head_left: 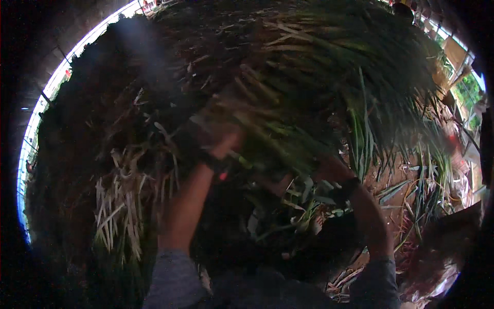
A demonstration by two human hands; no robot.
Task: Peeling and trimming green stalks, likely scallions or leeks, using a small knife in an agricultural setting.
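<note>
A blurred left hand and shadowed right hand are among long green leaves, their finger spread and grip impossible to tell.

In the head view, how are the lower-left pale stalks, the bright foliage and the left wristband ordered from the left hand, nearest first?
From the left hand:
1. Left wristband: on that wrist.
2. Pale stalks: lower left.
3. Bright foliage: upper right edge.

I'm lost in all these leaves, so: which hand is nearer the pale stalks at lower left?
The left hand: it is beyond and to the right of the pale stalks. The right hand is farther to their right.
</note>
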